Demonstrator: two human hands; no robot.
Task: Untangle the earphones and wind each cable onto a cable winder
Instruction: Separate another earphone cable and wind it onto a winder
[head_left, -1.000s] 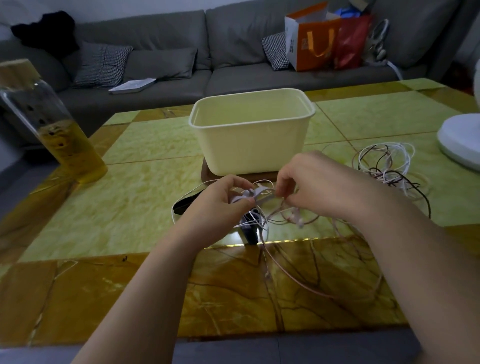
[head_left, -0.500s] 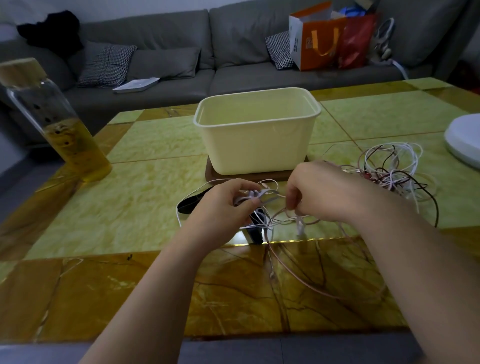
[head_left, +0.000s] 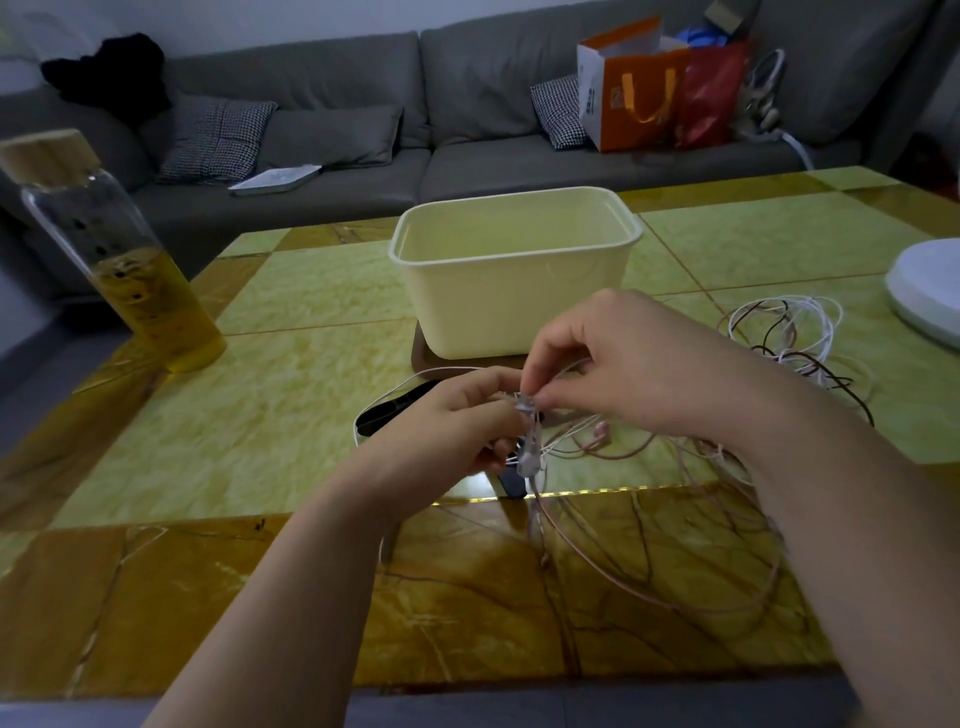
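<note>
At the far left a glass bottle (head_left: 119, 270) stands on the table (head_left: 260, 415). Near the middle, the left hand (head_left: 447, 436) grips a bunch of pale earphone cable (head_left: 527, 452) just above the table, and the right hand (head_left: 623, 374), close against it, pinches a small piece at the knot. A pink cable (head_left: 618, 458) trails in loose loops to the near right; a second tangle (head_left: 789, 358) lies farther right, apart from both hands. Nothing looks wound yet, so I judge the untangling barely begun.

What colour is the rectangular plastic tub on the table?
The rectangular plastic tub is pale cream, clearest in head view.
</note>
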